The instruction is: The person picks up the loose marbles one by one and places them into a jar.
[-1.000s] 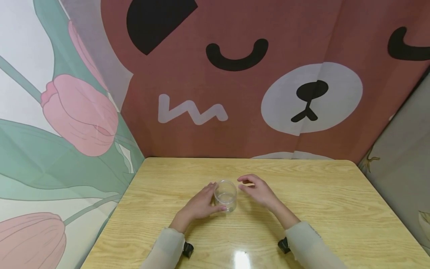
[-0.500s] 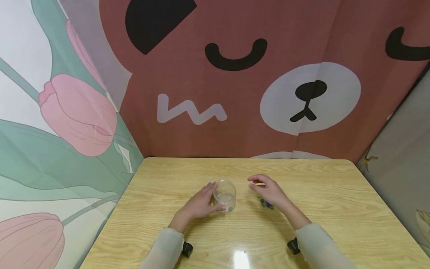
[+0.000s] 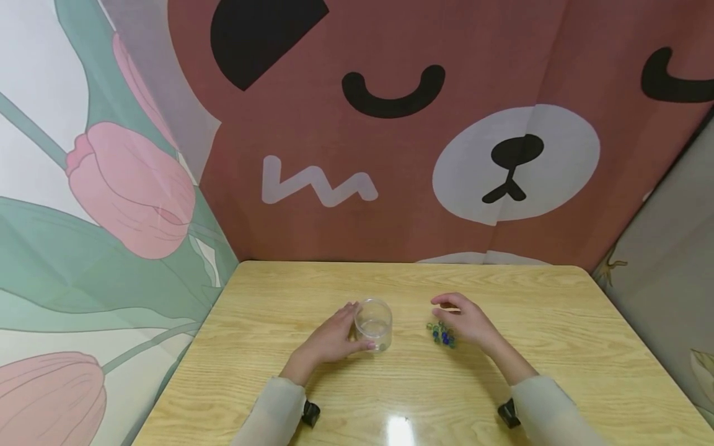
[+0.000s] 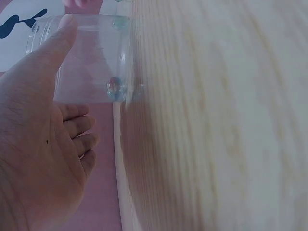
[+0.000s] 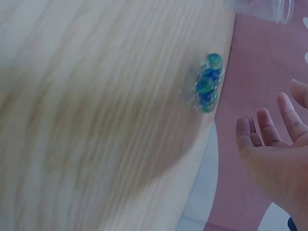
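A clear round jar [image 3: 374,321] without a lid stands upright near the middle of the table. My left hand [image 3: 330,337] holds it from the left, thumb along the near side and fingers behind. Low inside the jar, the left wrist view shows a marble [image 4: 115,88] and a greenish one near the other side. To the jar's right lies a cluster of several green and blue glass marbles [image 3: 444,337]. My right hand [image 3: 470,319] hovers just above and beside this cluster, its fingers loosely bent with nothing between them; in the right wrist view they are apart from the marbles.
The wooden table [image 3: 530,347] reaches back to a brown curtain [image 3: 401,229] with a bear face. A flowered cloth [image 3: 128,272] hangs along the left side and a grey one [image 3: 664,235] along the right. Black wrist cameras sit under both sleeves.
My right hand has moved rightward from beside the jar to the marble cluster, which its arm hid before and which now shows. My left hand and the jar have stayed put.
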The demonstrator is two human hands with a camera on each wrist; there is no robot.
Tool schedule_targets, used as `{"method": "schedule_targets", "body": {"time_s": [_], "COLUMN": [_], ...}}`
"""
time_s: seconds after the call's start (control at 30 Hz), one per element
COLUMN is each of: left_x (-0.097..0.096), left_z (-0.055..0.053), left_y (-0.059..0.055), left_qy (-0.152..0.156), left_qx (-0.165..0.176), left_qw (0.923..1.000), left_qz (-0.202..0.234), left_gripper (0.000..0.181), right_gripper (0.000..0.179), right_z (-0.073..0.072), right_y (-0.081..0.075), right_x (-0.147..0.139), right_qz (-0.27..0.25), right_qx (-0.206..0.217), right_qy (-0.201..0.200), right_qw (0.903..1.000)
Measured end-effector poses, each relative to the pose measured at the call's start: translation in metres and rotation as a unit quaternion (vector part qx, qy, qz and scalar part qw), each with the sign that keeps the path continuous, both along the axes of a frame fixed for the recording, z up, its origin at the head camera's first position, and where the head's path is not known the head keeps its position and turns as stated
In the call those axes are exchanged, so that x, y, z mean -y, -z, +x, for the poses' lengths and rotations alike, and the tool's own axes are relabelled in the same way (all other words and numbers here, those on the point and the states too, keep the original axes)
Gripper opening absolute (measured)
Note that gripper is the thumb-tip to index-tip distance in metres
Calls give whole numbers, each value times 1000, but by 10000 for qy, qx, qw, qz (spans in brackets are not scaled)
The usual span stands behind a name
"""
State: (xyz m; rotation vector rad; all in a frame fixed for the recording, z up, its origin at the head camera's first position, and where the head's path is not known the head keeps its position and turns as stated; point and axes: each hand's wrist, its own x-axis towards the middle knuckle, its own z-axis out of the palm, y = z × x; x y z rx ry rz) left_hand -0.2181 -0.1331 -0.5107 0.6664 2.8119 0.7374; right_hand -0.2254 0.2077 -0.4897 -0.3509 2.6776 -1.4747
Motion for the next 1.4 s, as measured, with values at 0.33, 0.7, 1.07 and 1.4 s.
{"method": "schedule_targets", "body": {"time_s": [0.33,0.7,1.07,1.4], "left_x": [-1,0,-1,-1], "left_z": [-1,-1,-1,0], "left_y": [-1,1,1,0], "left_qy": [22,-1,2,15], "left_qx": [7,-63,-52,-95], "left_qw": [10000,10000,10000,10000], "left_qz": [16,41,0,19], "left_gripper": [103,106,105,105], "right_gripper": [40,38,31,34], "right_z": [3,1,-6,-6], "right_y": [5,9,19,31], "right_x": [-26,-33,-18,-6], "right_qz": [311,491,419,696], "right_qx": [-20,-9,10,-163], "right_qy": [4,-93,-574,-663], "right_qw": [9995,9987,9975,9952]}}
